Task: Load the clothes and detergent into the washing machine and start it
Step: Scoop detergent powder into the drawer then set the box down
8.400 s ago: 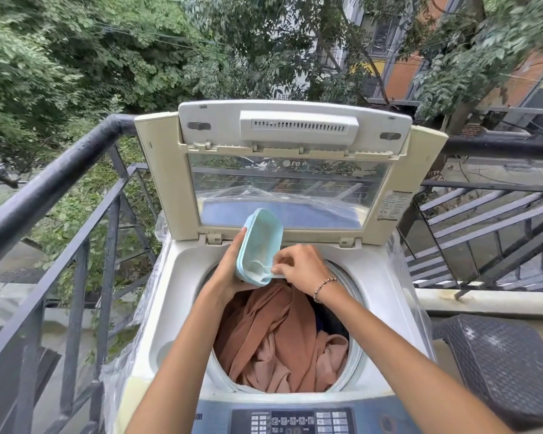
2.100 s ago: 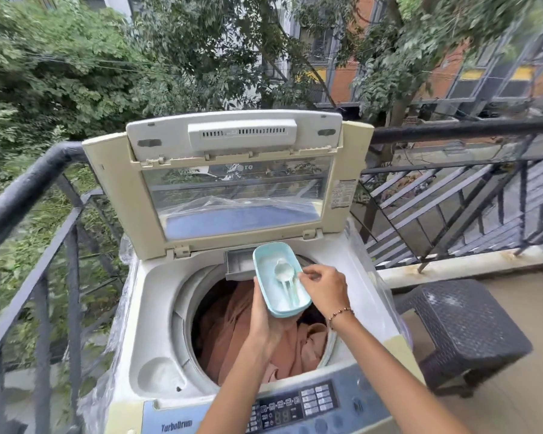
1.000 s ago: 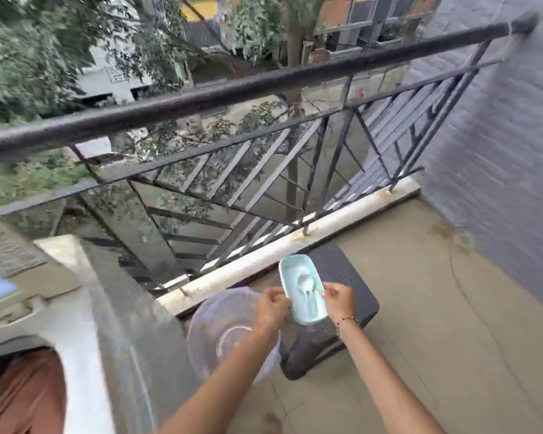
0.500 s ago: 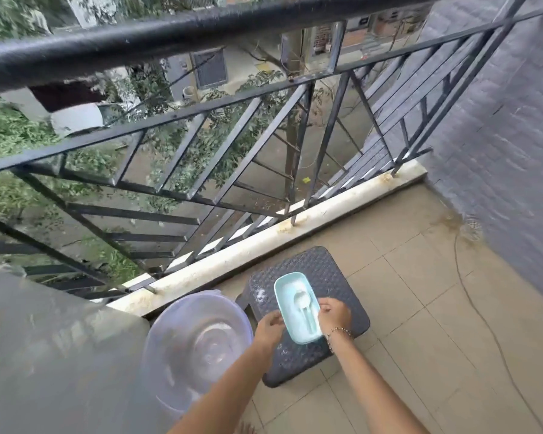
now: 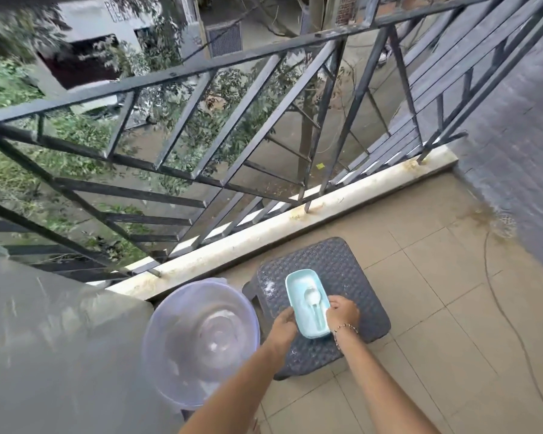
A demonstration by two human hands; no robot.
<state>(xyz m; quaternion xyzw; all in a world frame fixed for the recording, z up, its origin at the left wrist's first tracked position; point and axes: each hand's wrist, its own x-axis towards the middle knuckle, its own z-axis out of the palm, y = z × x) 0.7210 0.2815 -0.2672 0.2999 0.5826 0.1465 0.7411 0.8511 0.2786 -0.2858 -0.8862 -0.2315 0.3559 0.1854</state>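
Observation:
A light blue detergent box [image 5: 304,292] with a white spoon [image 5: 312,300] inside sits low over the dark woven stool [image 5: 355,277]. My left hand [image 5: 283,325] grips the box's near left edge. My right hand [image 5: 342,313], with a bead bracelet on the wrist, holds its right edge. Only the plastic-covered side of the washing machine [image 5: 54,339] shows, at the lower left; its drum and the clothes are out of view.
A clear plastic tub [image 5: 201,339] stands on the floor between the machine and the stool. A black metal railing [image 5: 232,136] on a pale kerb runs behind them. Tiled floor [image 5: 452,324] stretches to the right, up to a grey wall [image 5: 521,136].
I have turned from the open washing machine to the right. Both hands have carried the detergent box down to the stool top, and it is lower than half a second ago.

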